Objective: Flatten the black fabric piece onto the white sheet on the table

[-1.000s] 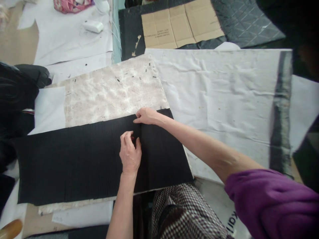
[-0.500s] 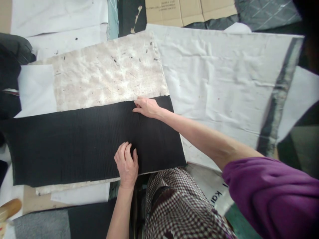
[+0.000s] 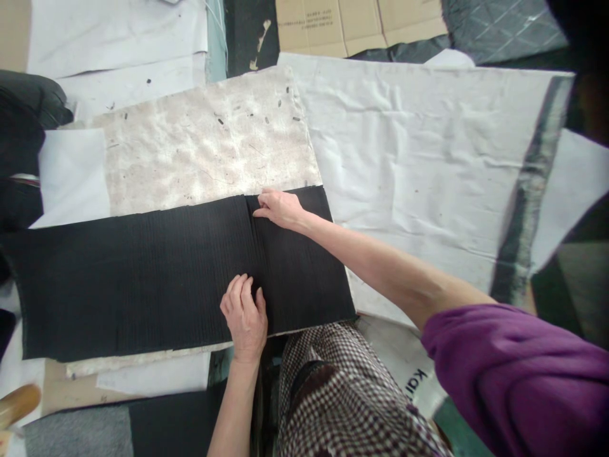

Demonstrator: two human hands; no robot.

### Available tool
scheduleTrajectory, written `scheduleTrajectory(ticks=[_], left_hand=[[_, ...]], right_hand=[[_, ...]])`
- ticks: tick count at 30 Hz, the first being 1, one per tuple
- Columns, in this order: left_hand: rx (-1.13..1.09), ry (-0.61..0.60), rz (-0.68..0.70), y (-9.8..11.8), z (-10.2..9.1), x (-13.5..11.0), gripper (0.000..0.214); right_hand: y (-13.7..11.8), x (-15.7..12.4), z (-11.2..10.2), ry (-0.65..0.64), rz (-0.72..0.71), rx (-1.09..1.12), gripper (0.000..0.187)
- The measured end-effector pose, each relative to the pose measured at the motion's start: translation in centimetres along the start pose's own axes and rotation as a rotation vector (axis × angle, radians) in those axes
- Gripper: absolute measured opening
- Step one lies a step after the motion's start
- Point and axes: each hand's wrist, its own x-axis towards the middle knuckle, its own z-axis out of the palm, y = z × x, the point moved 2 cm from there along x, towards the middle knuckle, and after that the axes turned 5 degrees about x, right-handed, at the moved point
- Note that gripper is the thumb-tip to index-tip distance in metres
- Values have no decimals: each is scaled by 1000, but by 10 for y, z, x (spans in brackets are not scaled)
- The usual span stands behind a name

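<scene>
A long row of overlapping black fabric pieces lies across a pale, stained board, with fine parallel edge lines showing in its middle. My right hand is at the far edge of the black fabric, its thumb and fingers pinched on a piece there. Beside those fingertips a small raised fold runs toward me. My left hand rests on the black fabric near its front edge, fingers bent slightly and thumb apart. What lies under its palm is hidden.
A wrinkled white sheet with a dark stripe spreads to the right. Flattened cardboard lies at the back. White paper and dark bundled material are at the left. A wooden handle and grey cloth sit at lower left.
My right hand has drawn slightly toward me at the far edge, and a fold has risen in the black fabric beside it. My left hand has shifted slightly right.
</scene>
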Motion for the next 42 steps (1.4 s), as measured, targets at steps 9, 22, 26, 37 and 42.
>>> scheduleTrajectory(ticks=[9,22,26,37,42], left_hand=[[43,-42,35,20,-5,16,42],[289,-303,160,43,24,55,74],[292,-300,151,44,22,55,73],[319,-300,161,45,21,56,74],[320,-287,170,46,20,57,73]], right_hand=[[3,-1,-2,-5,-27,10,23],[20,11,3,40,8,198,22],[18,12,-9,56,39,348,17],[29,-35,-30,201,87,441,11],[17,-39,-14,140,62,296,12]])
